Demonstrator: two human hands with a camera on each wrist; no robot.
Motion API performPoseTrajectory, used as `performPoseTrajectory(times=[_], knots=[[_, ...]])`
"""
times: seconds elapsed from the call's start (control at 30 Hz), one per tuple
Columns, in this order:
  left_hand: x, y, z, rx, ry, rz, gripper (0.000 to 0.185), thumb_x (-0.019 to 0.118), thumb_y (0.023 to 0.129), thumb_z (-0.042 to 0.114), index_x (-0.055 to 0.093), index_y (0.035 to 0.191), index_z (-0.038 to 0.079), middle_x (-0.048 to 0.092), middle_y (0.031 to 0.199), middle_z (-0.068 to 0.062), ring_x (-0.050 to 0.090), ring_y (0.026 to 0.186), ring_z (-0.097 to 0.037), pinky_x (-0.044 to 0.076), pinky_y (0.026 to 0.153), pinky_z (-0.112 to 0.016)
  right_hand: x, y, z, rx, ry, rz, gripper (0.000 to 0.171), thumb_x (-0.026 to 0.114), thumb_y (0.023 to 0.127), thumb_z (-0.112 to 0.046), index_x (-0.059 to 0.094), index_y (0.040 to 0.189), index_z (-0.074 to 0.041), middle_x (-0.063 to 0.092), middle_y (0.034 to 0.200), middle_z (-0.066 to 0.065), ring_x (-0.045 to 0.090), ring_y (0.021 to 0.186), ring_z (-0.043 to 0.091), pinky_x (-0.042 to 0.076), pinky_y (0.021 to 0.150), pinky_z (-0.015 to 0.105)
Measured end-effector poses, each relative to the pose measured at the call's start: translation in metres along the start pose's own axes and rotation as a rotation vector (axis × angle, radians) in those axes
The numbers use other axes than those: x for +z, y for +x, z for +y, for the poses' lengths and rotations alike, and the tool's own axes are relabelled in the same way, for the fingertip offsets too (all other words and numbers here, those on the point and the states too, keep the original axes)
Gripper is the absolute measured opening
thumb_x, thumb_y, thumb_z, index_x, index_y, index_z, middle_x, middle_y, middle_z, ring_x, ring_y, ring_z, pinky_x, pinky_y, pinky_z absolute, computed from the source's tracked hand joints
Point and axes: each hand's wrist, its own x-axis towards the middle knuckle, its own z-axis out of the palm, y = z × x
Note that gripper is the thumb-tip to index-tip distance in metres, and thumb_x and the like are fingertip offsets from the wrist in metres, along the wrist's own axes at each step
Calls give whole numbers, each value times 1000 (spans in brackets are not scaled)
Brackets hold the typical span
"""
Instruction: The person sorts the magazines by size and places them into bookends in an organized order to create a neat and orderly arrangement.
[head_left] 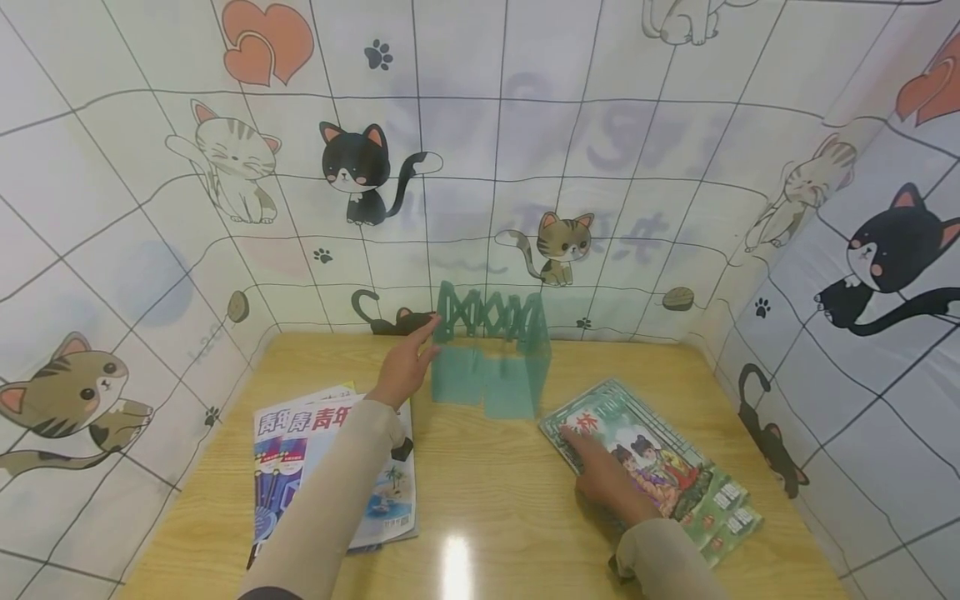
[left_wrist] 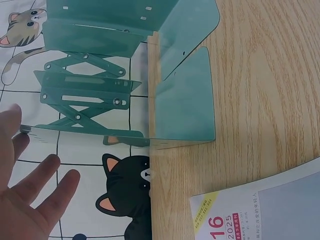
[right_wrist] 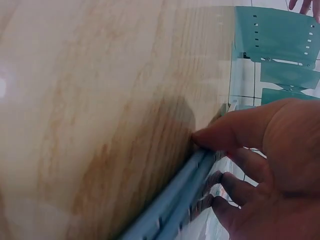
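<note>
Left hand: the left hand [head_left: 402,367] reaches to the far middle of the worktop [head_left: 487,492], fingers straight and spread, fingertips at the left end of the green bookstand [head_left: 491,358]; it grips nothing.
Green bookstand: upright against the far wall, its scissor lattice partly folded, just right of the left hand.
Right hand: the right hand [head_left: 609,479] lies flat on the picture books [head_left: 656,467], fingers extended, thumb at their near edge; nothing gripped.
Picture books: stacked at the near right, under the right hand, well apart from the bookstand.
Magazines: the magazines [head_left: 300,467] lie at the near left, under the left forearm.
</note>
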Motion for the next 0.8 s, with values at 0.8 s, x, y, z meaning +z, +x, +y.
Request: performPoseTrajectory(times=[0.8], knots=[[2, 1, 1, -18, 25, 22, 53, 56, 100, 25, 40, 150, 27, 55, 139, -9, 56, 119, -31, 45, 93, -50, -11, -5, 4, 286, -181, -64, 90, 70, 72, -20, 31, 151, -6, 24, 151, 33, 13, 135, 60, 9, 92, 83]])
